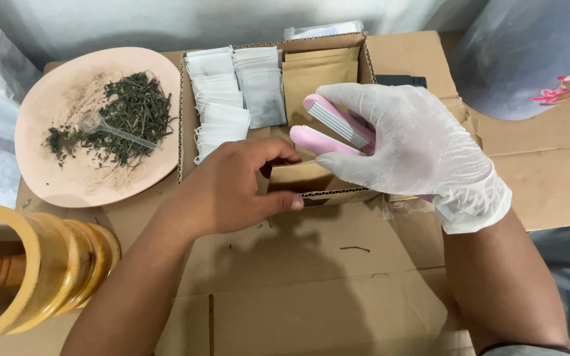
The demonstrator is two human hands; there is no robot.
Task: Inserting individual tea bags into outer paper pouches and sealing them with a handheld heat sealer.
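Observation:
My right hand [417, 148], in a white glove, grips a pink clamp-style heat sealer [333, 129] with its two jaws apart, pointing left. My bare left hand [232, 188] pinches a small brown paper pouch [300, 177] at the front edge of a shallow cardboard tray [368, 60]. The pouch sits just below the sealer's lower jaw. Inside the tray lie several white filter bags [222, 99] on the left and a stack of brown pouches [315, 76] on the right.
A pale pink plate [57, 181] at the left holds dried green herbs [130, 115] and a clear plastic spoon [110, 128]. Yellowish tape rolls [47, 264] stand at the lower left. Flattened cardboard [311, 283] covers the work surface. A plastic-wrapped floral item [536, 53] sits top right.

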